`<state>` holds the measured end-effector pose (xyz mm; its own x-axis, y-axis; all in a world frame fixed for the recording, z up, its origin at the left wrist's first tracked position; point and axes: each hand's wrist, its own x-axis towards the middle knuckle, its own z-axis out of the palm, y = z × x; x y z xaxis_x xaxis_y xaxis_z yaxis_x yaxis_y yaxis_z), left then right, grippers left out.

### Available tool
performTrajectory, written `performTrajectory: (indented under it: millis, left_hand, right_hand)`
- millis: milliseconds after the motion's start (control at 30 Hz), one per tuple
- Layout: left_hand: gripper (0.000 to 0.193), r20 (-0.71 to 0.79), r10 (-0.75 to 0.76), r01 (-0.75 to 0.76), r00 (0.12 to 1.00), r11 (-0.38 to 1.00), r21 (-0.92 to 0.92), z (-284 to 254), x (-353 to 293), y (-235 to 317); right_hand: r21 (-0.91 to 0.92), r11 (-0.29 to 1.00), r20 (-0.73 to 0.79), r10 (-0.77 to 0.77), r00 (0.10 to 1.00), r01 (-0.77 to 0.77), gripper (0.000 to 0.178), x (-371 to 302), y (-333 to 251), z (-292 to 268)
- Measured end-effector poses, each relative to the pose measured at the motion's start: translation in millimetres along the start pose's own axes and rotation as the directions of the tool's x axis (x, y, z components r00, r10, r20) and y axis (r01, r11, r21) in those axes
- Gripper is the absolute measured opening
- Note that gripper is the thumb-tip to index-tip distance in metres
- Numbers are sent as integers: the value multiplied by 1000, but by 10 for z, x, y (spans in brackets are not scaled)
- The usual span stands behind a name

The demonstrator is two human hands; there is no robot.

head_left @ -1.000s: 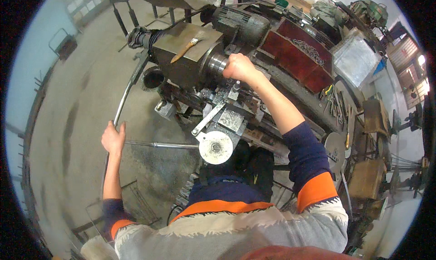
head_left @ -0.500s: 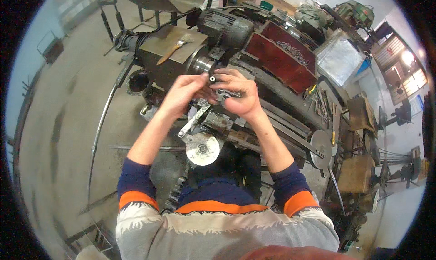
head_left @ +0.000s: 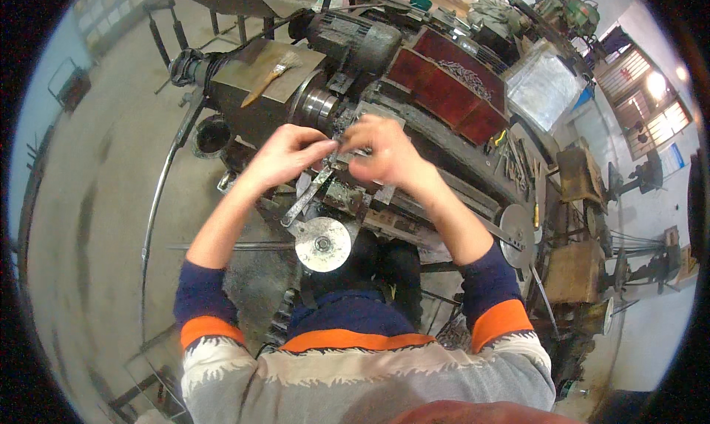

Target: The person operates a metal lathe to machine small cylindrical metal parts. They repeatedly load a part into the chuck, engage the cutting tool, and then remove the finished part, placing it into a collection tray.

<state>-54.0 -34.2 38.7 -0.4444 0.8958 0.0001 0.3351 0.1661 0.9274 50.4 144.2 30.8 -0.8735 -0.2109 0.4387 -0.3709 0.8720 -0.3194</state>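
My left hand is closed in a pinch, thumb and forefinger pressed together over the lathe's carriage. Beside it my right hand is closed too, its curled fingertips meeting those of the left. Whatever is between the fingertips is too small and blurred to name. Just beyond the hands is the shiny metal lathe chuck. Below them, a flat metal lever handle slants towards a round pale handwheel near my lap. Part of the tool area is hidden by my hands.
A paintbrush lies on the headstock cover. A motor stands behind it. Past the lathe bed is a red tray with small metal pieces. Several hand tools lie at the right, by a grey disc-shaped wheel.
Both hands have shifted slightly down in the picture, and the left has moved left. A small round part with a hole, seen earlier between the fingers, no longer shows clearly. The view has shifted slightly.
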Motion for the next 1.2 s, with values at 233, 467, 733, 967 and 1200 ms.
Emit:
performTrajectory:
  millis: [233, 467, 733, 967, 1200]
  left_hand:
    - [29, -477, 90, 142, 874, 893, 428, -1062, -868, -454]
    - [30, -706, -176, 690, 686, 464, 556, -1431, -2069, -1093]
    - [17, -728, -119, 728, 675, 267, 632, -1498, -2141, -1745]
    - [16, -857, -77, 859, 509, -25, 512, -3113, -2157, -2566]
    - [29, -872, -182, 878, 455, 255, 405, -3215, -1879, -2496]
  right_hand:
    - [-212, 817, 254, 577, 776, -537, 26, 582, 721, 133]
    - [-113, 870, 261, 493, 830, -481, 27, 664, 935, 478]
    - [-166, 861, 292, 509, 810, -481, 25, 677, 984, 469]
    - [-142, 886, 240, 464, 853, -442, 25, 665, 954, 487]
    - [-171, 911, 266, 409, 873, -374, 27, 652, 978, 488]
